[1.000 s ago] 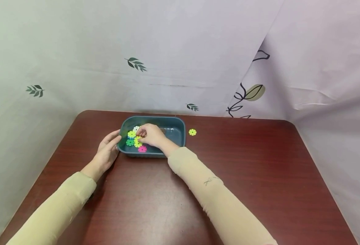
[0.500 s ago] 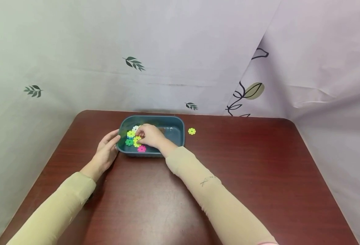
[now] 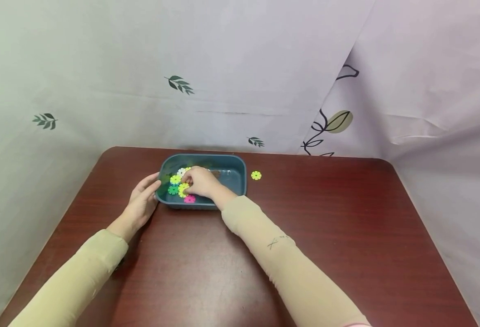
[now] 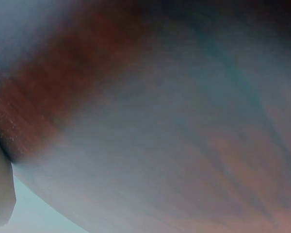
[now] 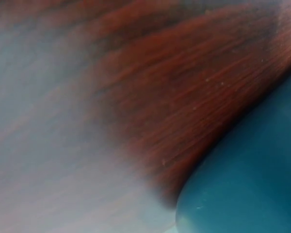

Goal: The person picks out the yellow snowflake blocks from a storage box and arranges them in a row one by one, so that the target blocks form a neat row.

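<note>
A dark blue-green plastic basin (image 3: pixel 200 206) stands near the table's far edge. Its left part holds several flower-shaped snowflake discs: yellow, a white one (image 3: pixel 181 171), a green one (image 3: pixel 172 190) and a pink one (image 3: pixel 189 199). My left hand (image 3: pixel 141 202) rests against the basin's left end, thumb and fingers extended at the rim. Inside the basin, my right hand (image 3: pixel 202 180) has its fingers curled and pinches a yellow snowflake disc (image 3: pixel 183 191), thumb on its edge. That hand hides part of the pile. Both wrist views are largely blurred; the right one shows the basin's wall (image 5: pixel 247 184).
Right of the basin, a single yellow snowflake disc (image 3: pixel 256 175) lies on the dark red-brown table (image 3: pixel 325 227). A pale cloth with leaf prints (image 3: pixel 223 59) hangs behind the table and along its sides.
The right hand stays over the same discs, with only tiny finger movement. My left hand and the basin keep their places; the head view has shifted very slightly.
</note>
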The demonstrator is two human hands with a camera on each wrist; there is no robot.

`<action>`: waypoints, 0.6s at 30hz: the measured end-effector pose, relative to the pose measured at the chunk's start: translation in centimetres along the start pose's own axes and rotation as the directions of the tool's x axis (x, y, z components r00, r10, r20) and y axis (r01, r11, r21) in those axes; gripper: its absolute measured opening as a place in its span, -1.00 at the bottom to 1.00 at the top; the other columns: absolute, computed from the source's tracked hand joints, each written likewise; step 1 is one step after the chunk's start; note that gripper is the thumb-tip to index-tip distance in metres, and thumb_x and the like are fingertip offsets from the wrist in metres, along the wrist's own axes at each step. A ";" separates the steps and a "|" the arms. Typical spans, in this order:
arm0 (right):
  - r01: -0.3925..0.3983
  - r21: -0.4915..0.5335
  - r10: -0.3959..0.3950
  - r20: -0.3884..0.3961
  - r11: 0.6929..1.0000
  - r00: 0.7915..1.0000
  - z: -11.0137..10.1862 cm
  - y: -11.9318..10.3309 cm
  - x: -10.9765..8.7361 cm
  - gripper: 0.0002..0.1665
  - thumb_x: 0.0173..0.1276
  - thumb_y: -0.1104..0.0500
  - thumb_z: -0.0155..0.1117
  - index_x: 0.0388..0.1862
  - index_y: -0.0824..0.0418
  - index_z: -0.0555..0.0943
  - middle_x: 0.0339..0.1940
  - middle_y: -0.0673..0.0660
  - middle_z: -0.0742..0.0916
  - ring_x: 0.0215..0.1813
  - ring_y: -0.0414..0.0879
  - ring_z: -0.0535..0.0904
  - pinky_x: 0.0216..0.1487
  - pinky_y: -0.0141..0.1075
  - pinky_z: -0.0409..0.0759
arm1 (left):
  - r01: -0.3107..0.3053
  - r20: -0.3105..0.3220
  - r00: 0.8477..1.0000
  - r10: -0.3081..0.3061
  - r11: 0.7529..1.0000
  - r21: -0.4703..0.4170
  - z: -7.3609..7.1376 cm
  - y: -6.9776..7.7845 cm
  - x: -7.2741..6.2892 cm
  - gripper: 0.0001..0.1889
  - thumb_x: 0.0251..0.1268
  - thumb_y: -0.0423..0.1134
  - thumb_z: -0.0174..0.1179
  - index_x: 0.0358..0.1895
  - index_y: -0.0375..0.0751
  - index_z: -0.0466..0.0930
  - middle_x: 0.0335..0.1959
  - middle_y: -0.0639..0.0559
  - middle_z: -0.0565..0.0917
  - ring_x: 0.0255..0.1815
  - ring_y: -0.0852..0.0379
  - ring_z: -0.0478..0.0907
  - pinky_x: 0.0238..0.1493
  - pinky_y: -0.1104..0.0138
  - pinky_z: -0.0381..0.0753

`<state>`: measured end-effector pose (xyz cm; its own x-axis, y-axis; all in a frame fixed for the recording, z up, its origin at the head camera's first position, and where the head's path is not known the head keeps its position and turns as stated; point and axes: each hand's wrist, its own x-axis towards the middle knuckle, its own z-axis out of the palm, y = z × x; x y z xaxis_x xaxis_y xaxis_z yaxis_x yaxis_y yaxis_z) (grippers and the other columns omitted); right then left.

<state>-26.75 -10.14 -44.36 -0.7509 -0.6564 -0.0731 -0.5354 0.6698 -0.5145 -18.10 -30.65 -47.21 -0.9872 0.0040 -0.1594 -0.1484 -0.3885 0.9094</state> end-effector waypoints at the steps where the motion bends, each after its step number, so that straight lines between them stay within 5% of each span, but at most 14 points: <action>1: -0.002 0.008 0.002 -0.004 1.000 1.000 0.0 0.0 0.0 -0.62 0.39 0.06 0.56 0.15 0.12 0.77 0.07 0.05 0.78 0.10 -0.14 0.67 0.18 -0.41 0.60 | -0.001 0.000 1.000 0.001 1.000 -0.001 0.0 0.0 0.0 -0.76 0.69 -0.30 0.08 0.22 0.05 0.58 0.18 0.25 0.65 0.15 0.33 0.62 0.15 0.53 0.61; 11: -0.013 0.189 0.020 -0.035 0.982 0.999 -0.5 0.2 -0.1 -0.67 0.37 0.26 0.55 0.07 0.20 0.70 -0.04 0.12 0.78 -0.01 -0.12 0.66 0.04 -0.43 0.61 | 0.010 -0.031 0.999 -0.010 1.000 0.028 0.4 0.5 0.0 -0.76 0.69 -0.28 0.07 0.25 0.06 0.54 0.15 0.29 0.63 0.18 0.34 0.57 0.18 0.53 0.57; 18: 0.005 0.205 0.002 -0.034 0.979 0.999 -0.4 -0.1 -0.5 -0.73 0.42 0.31 0.48 0.06 0.18 0.71 -0.06 0.11 0.79 -0.02 -0.14 0.69 0.02 -0.48 0.63 | 0.008 -0.023 1.000 -0.007 1.000 0.009 0.1 0.1 -0.1 -0.76 0.68 -0.30 0.08 0.23 0.06 0.57 0.18 0.25 0.62 0.16 0.33 0.60 0.15 0.53 0.59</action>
<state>-26.44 -9.76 -43.93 -0.7647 -0.6428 -0.0448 -0.4486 0.5810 -0.6791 -18.02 -30.56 -47.07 -0.9845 -0.0145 -0.1750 -0.1564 -0.3805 0.9115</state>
